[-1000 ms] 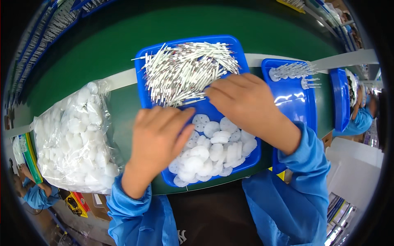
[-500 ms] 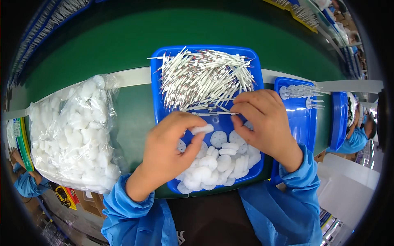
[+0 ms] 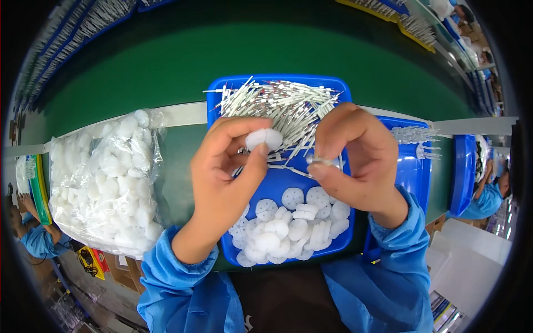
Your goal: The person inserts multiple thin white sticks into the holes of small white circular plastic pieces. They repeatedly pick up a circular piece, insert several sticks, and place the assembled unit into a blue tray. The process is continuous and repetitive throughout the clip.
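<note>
Green bench [image 3: 222,53] w/ blue tray [image 3: 280,183] mid. L hand [image 3: 225,172] pinching white disc [image 3: 265,139] above tray; R hand [image 3: 361,161] gripping small pale pc [image 3: 323,161], partly hidden, opp. it. Loose discs [image 3: 288,230] at tray's near end, sticks [image 3: 288,105] at far end.

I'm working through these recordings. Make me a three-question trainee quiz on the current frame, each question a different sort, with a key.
1. True or false: the clear bag lies to the right of the central blue tray.

2. Multiple choice: what kind of thing is the left hand holding?
A) A pair of scissors
B) A white disc
C) A green cup

3. Comparison: in the central blue tray, which lie nearer the person's body, the pale rods or the loose white discs?

Key:
1. False; it lies to the left.
2. B
3. The loose white discs.
</note>
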Demonstrator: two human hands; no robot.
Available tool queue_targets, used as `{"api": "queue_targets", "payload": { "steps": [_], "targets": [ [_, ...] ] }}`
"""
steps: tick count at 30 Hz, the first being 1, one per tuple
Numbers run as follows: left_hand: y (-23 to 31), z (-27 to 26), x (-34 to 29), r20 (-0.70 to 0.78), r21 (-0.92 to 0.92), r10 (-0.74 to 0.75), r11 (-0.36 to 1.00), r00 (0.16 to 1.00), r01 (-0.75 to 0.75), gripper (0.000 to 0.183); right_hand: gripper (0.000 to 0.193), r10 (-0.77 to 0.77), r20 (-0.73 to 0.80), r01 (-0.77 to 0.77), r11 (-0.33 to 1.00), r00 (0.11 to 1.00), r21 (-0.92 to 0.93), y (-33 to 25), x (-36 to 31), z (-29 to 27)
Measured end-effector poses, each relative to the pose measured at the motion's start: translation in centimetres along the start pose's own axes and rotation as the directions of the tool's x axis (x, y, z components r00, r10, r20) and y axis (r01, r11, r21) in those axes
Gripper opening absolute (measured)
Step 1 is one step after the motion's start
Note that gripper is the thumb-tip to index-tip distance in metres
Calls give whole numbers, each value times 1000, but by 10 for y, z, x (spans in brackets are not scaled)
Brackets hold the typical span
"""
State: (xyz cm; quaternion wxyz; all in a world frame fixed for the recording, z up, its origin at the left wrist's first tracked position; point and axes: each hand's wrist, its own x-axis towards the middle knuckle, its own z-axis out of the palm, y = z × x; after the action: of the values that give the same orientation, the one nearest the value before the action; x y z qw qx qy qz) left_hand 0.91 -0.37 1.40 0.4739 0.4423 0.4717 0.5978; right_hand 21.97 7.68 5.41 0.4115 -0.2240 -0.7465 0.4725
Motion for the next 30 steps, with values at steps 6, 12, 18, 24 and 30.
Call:
{"api": "queue_targets", "payload": {
  "steps": [6, 12, 18, 24, 30],
  "targets": [
    [-4, 9, -2, 70, -156, -54, 986, 996, 65, 38, 21, 26, -108, 12, 941, 994, 339, 23, -6, 17],
    [-5, 4, -10, 1, -106, -71, 992, 997, 71, 40, 21, -180, -100, 114, 877, 979, -466, 14, 0, 15],
    [-6, -3, -9, -34, -111, 14, 994, 999, -18, 42, 28, -138, 21, 126, 811, 990, -571, 15, -3, 11],
    [-12, -6, -3, -53, -49, 103, 993, 993, -106, 42, 30, -26, -52, -3, 875, 998, -484, 19, -8, 15],
    [-13, -5, -2, -93, 146, 146, 981, 985, -132, 40, 31, -52, 9, 49, 835, 999, -548, 14, -7, 13]
  ]
}}
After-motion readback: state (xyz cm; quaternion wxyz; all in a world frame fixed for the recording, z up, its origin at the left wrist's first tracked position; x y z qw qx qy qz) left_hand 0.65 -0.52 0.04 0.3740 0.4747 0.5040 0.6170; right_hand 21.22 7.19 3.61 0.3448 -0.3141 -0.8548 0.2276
